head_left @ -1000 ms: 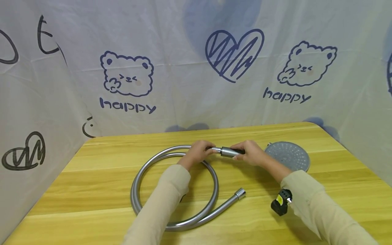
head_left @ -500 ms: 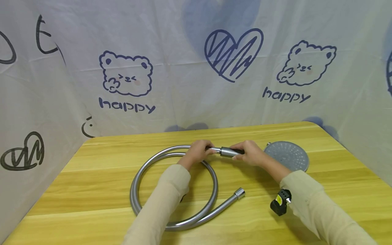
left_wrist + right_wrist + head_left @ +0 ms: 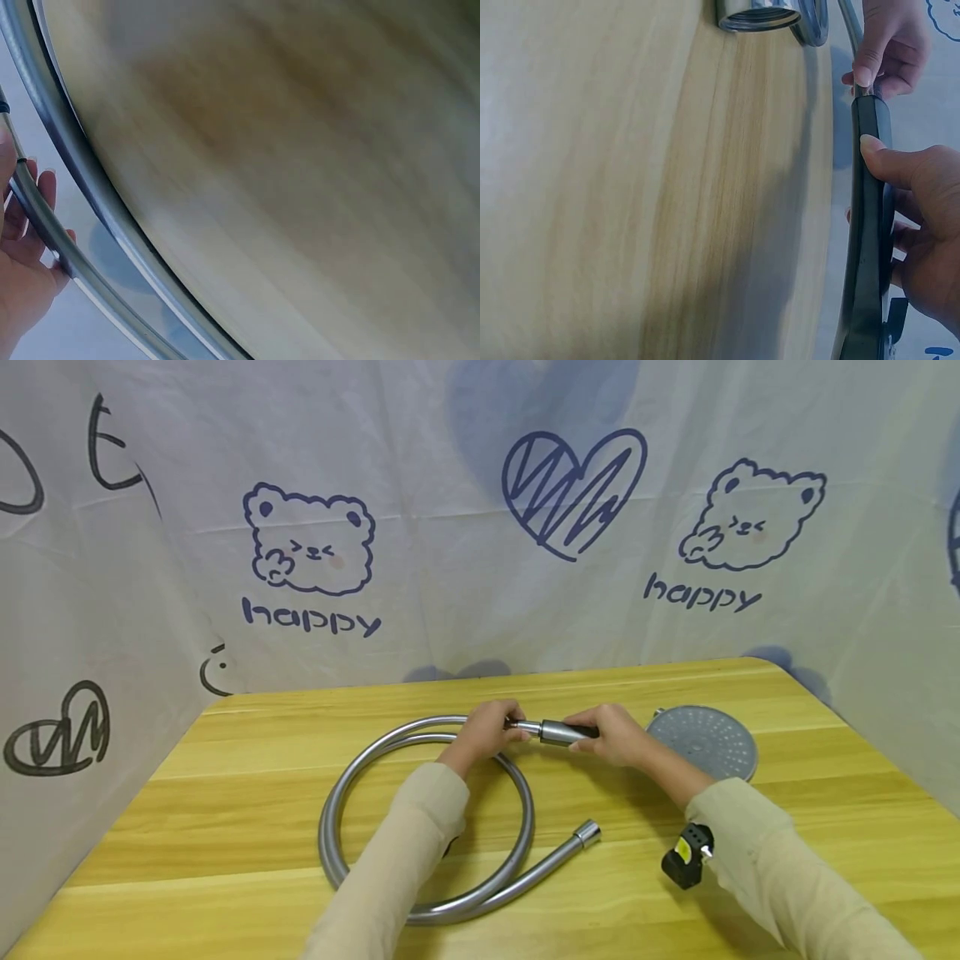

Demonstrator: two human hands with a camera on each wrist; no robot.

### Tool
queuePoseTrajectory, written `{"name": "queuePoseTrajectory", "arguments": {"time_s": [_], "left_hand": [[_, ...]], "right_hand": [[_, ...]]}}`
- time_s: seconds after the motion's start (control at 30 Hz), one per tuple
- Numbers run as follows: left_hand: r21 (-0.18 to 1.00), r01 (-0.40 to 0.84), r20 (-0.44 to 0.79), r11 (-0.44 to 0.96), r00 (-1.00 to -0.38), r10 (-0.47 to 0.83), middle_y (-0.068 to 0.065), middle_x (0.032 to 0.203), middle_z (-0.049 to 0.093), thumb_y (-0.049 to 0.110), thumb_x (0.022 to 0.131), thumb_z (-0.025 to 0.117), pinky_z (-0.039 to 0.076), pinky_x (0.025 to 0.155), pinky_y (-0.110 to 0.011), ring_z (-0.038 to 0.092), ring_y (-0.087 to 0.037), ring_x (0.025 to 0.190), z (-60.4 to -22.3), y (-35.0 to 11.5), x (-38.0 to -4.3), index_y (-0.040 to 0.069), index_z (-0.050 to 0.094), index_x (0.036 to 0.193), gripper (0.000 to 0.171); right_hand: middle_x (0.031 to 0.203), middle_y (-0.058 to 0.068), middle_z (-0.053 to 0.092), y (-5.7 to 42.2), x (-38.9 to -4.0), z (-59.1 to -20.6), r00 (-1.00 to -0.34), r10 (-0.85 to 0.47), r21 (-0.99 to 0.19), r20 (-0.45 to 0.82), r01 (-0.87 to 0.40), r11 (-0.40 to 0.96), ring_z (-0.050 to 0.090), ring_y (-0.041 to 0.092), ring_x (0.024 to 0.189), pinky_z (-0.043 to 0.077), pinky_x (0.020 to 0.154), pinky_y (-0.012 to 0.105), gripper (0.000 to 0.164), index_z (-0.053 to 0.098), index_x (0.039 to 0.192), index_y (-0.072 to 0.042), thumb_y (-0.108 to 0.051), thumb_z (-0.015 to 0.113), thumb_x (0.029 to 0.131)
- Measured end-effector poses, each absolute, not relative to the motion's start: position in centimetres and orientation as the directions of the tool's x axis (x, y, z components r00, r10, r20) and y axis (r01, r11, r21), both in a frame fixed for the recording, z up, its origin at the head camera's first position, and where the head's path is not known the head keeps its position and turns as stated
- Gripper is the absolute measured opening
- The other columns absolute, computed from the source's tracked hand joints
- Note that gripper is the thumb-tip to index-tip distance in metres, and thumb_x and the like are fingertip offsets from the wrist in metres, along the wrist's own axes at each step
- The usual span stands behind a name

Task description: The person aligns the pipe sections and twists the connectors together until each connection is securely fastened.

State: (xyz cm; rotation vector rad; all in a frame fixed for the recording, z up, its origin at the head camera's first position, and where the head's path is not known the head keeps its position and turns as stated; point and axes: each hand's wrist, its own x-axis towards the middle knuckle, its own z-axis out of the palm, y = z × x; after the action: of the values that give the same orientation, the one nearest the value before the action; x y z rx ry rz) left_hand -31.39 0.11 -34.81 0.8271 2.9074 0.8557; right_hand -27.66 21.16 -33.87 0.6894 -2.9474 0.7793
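Note:
My right hand (image 3: 618,735) grips the dark, silver-trimmed handle (image 3: 558,732) of a shower head, thumb along its near side in the right wrist view. The round grey spray face (image 3: 705,739) with its small nozzles shows beyond my right wrist. At the handle's lower end, my left hand (image 3: 486,731) pinches the shower hose, right at the joint; its fingers hide part of the connection. In the left wrist view the silver hose (image 3: 49,221) runs through the fingers of that hand. The rest of the hose (image 3: 327,831) lies coiled on the table beneath my left arm.
The hose's free end has a chrome threaded fitting (image 3: 588,832), lying on the wooden table (image 3: 187,827) between my forearms. A black wrist camera (image 3: 686,858) hangs at my right cuff. White cloth walls (image 3: 442,560) with drawings stand behind the table and at both sides.
My left hand has shifted very slightly at the joint, its fingers turning a little. The right hand, the shower head and the coiled hose stay where they were.

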Motion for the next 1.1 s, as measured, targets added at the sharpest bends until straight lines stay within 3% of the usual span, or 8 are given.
{"name": "queuePoseTrajectory", "arguments": {"time_s": [0.23,0.47,0.6,0.87,1.1], "left_hand": [[0.512,0.486,0.152,0.708,-0.863,0.482,-0.006,0.099,0.066,0.022,0.084,0.067,0.047,0.080,-0.031,0.058,-0.019,0.088,-34.88,0.07,-31.48,0.008,0.062,0.097,0.019],[0.450,0.555,0.195,0.699,-0.825,0.530,-0.008,0.108,0.068,0.022,0.085,0.065,0.047,0.092,-0.035,0.063,-0.021,0.100,-35.01,-0.03,-31.71,0.006,0.065,0.113,0.032],[0.421,0.568,0.211,0.707,-0.819,0.533,-0.005,0.100,0.070,0.023,0.085,0.066,0.045,0.091,-0.036,0.063,-0.020,0.093,-35.01,0.04,-31.66,0.009,0.069,0.104,0.025],[0.409,0.526,0.207,0.745,-0.849,0.486,-0.001,0.101,0.071,0.026,0.081,0.068,0.036,0.089,-0.041,0.061,-0.020,0.098,-34.96,0.21,-31.47,0.013,0.071,0.102,0.024],[0.355,0.523,0.224,0.775,-0.852,0.473,0.000,0.097,0.072,0.027,0.079,0.071,0.038,0.088,-0.040,0.062,-0.020,0.095,-34.56,0.48,-31.37,0.014,0.073,0.099,0.023]], "right_hand": [[0.109,0.020,0.067,21.09,-27.70,-33.83,-0.900,-0.416,-0.465,0.131,-0.427,0.776,0.064,0.025,0.090,0.052,0.075,0.038,0.037,0.062,0.117,0.003,-0.008,0.068,0.083],[0.110,0.020,0.066,20.91,-27.60,-33.67,-0.905,-0.404,-0.464,0.137,-0.418,0.781,0.064,0.024,0.090,0.052,0.075,0.037,0.038,0.061,0.119,0.003,-0.009,0.068,0.083],[0.109,0.020,0.067,20.92,-27.66,-33.74,-0.901,-0.410,-0.465,0.142,-0.426,0.776,0.064,0.024,0.090,0.052,0.075,0.037,0.037,0.062,0.117,0.003,-0.009,0.068,0.083],[0.108,0.021,0.066,21.03,-27.68,-33.72,-0.892,-0.427,-0.472,0.147,-0.443,0.762,0.064,0.026,0.091,0.052,0.076,0.039,0.036,0.062,0.116,0.005,-0.007,0.067,0.083],[0.109,0.022,0.066,20.96,-27.66,-33.63,-0.893,-0.421,-0.466,0.158,-0.444,0.765,0.064,0.027,0.091,0.052,0.076,0.040,0.036,0.061,0.117,0.005,-0.006,0.067,0.083]]}}
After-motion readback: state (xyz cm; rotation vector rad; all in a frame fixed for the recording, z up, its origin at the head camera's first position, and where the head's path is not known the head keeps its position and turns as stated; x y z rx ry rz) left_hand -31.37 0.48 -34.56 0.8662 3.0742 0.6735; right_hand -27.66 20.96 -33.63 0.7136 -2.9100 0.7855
